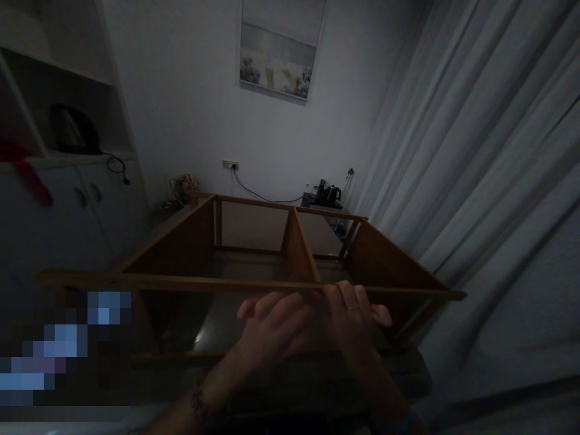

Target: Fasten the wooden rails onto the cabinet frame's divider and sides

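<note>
A brown wooden cabinet frame [181,241] lies on its back in a dim room, open side up, with a divider [301,248] down its middle. My left hand [272,323] and my right hand [351,311] sit side by side at the near front rail [203,283], just where the divider meets it. Both hands have fingers curled together near the rail. A ring shows on my right hand. Something thin and reddish pokes out beside each hand, too dark to name.
Grey curtains [475,181] hang along the right. White cupboards [86,205] with a dark kettle [67,130] on a shelf stand at the left. A small table with a black appliance [328,194] and a wall socket [230,164] lie behind the frame. A picture [278,48] hangs above.
</note>
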The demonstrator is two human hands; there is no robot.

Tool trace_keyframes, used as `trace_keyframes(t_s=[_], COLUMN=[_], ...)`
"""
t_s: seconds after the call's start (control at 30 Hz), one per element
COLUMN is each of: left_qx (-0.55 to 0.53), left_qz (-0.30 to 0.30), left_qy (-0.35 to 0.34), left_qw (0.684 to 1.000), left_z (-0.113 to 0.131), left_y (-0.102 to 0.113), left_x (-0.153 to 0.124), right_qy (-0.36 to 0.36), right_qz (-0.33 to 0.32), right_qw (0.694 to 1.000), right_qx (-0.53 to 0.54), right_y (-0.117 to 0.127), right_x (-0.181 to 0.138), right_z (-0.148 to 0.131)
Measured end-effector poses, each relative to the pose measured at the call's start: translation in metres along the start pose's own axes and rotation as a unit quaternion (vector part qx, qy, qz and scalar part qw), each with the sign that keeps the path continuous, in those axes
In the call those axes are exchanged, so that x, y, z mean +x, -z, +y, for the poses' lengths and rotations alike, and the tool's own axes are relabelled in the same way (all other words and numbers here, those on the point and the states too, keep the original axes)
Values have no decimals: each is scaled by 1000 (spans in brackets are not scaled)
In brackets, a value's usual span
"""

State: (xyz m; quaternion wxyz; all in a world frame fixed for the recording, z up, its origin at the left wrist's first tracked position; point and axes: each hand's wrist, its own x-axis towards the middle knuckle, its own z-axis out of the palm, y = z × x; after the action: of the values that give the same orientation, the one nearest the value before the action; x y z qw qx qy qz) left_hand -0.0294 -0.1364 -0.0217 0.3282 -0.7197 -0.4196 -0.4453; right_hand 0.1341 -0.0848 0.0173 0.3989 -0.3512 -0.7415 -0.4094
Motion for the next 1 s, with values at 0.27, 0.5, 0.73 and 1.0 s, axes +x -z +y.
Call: trace_keyframes(t_s=[0.27, 0.5, 0.73, 1.0], left_qx=[-27, -252, -404, -414], left_qz=[-24, -3, 46, 19], left_qy=[26, 207, 424, 405], left_qw=[999, 946, 810, 815], left_z=[12, 39, 43, 33], left_y=[10, -23, -39, -55], left_x=[2, -14, -21, -7], right_qy=[54, 26, -20, -48], right_qz=[6, 51, 85, 91], right_qw=[998, 996, 990, 980], right_qx=[11, 75, 107, 169], right_y=[-7, -7, -9, -12], right_x=[-6, -6, -10, -15], right_z=[7, 6, 6, 1])
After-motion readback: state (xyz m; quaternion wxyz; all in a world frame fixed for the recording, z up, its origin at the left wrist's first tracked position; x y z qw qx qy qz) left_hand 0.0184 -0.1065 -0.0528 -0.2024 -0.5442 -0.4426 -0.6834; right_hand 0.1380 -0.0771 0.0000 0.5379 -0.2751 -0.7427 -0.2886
